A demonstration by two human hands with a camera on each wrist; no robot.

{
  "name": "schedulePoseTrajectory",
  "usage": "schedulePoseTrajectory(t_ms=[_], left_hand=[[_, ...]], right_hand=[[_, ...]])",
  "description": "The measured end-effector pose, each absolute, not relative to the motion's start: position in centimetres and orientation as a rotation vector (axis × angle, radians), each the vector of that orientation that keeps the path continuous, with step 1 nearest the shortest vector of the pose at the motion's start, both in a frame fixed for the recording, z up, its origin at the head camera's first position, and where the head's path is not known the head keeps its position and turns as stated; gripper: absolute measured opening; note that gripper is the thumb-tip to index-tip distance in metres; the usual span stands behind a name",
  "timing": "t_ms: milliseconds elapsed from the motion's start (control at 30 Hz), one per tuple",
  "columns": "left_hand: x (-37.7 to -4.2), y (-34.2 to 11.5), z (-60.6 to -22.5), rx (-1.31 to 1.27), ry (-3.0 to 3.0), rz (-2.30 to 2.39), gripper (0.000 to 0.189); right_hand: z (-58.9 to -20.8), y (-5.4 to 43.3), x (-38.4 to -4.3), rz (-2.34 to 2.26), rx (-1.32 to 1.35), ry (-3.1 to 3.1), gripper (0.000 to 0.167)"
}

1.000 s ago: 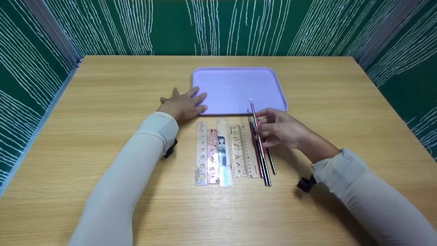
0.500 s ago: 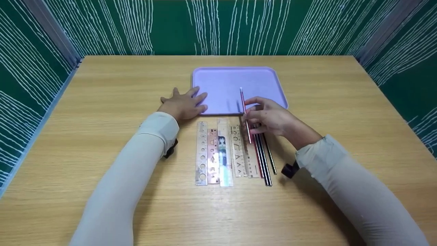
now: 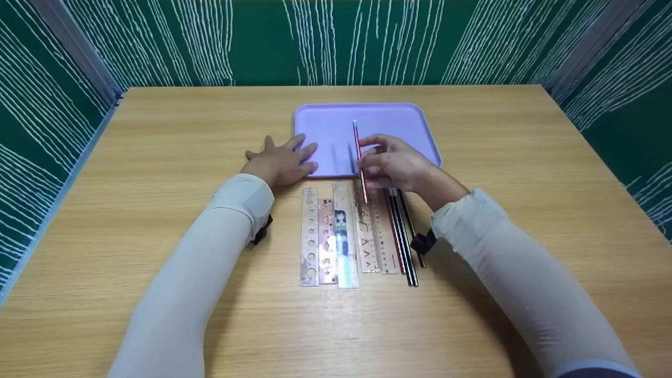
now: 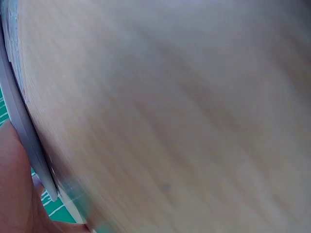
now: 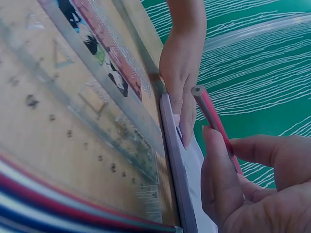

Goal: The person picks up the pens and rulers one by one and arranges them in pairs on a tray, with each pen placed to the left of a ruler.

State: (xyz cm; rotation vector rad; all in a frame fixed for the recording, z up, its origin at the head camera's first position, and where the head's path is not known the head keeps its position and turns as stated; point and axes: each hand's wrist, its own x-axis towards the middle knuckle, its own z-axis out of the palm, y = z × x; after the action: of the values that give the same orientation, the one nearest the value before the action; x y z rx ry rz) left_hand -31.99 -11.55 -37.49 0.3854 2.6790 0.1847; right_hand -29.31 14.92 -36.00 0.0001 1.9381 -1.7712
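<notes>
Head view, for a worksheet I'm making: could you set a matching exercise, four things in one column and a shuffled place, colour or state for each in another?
1. Tray
2. Left hand
3. Pink ruler
4. Raised pencil

A. second from left in its row
B. pinched by the right hand
C. pale purple
D. spread over the tray's left edge

Pairs: 1-C; 2-D; 3-A; 4-B

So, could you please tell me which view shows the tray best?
The head view: it looks down on most of the tray. The left wrist view shows only a strip of edge; the right wrist, edge and some surface.
</notes>
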Motion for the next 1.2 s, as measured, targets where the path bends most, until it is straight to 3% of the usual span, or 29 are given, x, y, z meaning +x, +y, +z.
schedulePoseTrajectory(t_ms=[1200], left_hand=[[-31.8,-11.4,-37.5,0.383,2.706,0.171,0.066]], right_hand=[[-36.8,10.4,-34.8,-1.726,0.077,2.013,0.058]])
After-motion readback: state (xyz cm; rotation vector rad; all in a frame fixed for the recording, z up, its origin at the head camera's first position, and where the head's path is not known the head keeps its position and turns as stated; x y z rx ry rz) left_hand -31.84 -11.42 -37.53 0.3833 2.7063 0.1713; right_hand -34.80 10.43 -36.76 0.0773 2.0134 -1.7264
